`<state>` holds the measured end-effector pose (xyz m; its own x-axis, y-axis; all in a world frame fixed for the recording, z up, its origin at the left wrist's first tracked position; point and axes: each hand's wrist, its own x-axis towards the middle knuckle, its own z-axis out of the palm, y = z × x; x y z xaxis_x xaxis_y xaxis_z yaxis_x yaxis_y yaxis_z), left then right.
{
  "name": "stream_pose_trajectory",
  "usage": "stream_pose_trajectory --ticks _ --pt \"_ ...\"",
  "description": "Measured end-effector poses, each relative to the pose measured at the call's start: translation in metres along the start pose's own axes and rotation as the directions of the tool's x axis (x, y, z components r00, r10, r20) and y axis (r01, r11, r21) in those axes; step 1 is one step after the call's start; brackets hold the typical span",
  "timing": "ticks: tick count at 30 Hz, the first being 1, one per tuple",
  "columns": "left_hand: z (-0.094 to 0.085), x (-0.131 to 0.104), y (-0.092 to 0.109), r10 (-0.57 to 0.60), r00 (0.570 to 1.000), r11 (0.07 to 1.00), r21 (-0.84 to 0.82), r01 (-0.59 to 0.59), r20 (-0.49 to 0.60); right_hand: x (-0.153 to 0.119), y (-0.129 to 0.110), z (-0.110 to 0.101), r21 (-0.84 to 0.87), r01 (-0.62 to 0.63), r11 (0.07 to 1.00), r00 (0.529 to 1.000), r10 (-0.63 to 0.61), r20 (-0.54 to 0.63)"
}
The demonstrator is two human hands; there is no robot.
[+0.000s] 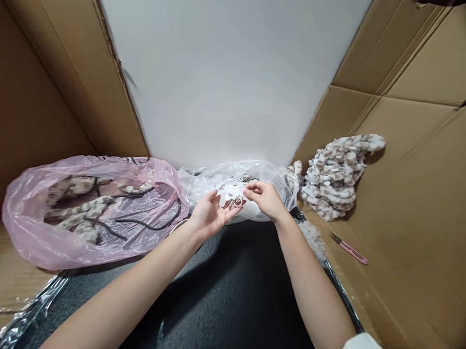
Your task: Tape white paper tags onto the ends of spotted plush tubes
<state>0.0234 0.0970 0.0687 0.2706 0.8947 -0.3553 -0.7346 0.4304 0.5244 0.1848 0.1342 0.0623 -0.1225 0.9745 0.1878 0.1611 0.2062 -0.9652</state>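
Observation:
My left hand [211, 214] is turned palm up with its fingers curved, and a small metal key ring [238, 201] rests across its fingertips. A flat white piece [231, 192] lies beside the ring, between my hands. From the right, my right hand [266, 199] pinches thumb and forefinger together at the ring's upper edge; what exactly sits in the pinch is too small to make out. Directly behind both hands lies a clear plastic bag [256, 170] with small dark and white items inside.
A pink plastic bag [26, 227] at left holds fluffy brown-and-white pieces with dark cords. Similar fluffy pieces [333, 179] are heaped at right, near pink-handled thread snips [353, 253]. Cardboard walls [422, 167] flank the dark work surface [235, 298], with a white panel [230, 71] behind.

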Motion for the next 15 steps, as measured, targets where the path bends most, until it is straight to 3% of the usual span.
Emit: stream_pose_trajectory --ticks 5,9,12,15 --pt "-0.001 0.002 0.001 0.010 1.000 1.000 -0.028 -0.009 0.027 0.016 0.026 -0.006 0.013 -0.064 0.998 0.968 0.065 -0.242" --pt "-0.004 0.004 0.002 -0.012 1.000 0.998 -0.061 0.014 0.027 0.028 0.051 -0.015 -0.051 -0.162 0.985 0.902 0.127 -0.412" --pt "-0.006 0.005 0.003 -0.035 0.998 0.996 -0.077 0.039 0.050 0.030 0.066 -0.020 -0.129 -0.247 0.960 0.859 0.156 -0.488" --pt "-0.008 0.005 0.002 -0.049 0.996 0.997 -0.051 0.053 0.076 0.027 0.072 -0.023 -0.235 -0.297 0.925 0.859 0.152 -0.488"
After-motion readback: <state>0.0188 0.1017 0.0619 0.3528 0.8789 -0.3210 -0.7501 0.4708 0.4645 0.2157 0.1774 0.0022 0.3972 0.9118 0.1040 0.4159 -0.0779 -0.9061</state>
